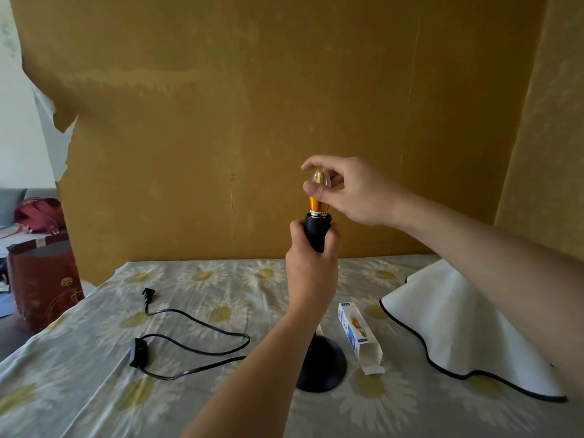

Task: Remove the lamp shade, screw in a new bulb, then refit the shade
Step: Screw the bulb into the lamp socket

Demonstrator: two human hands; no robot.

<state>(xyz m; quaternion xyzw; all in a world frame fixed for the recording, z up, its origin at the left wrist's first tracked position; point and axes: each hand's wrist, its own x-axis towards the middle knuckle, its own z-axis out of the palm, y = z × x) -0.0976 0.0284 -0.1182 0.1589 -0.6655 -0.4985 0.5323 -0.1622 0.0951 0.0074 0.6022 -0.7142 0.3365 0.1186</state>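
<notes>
The bulb (318, 197) sits in the socket (318, 227), right hand (354, 191) pinching it, left hand (311, 263) clamped on the socket; the shade (458, 324) waits off, near right.

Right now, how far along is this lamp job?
Done: the white shade is off, lying on the table, and the bulb box lies open. In hand: the left hand grips the black socket while the right hand holds the bulb seated in it. Left: finish tightening, refit the shade.
</notes>
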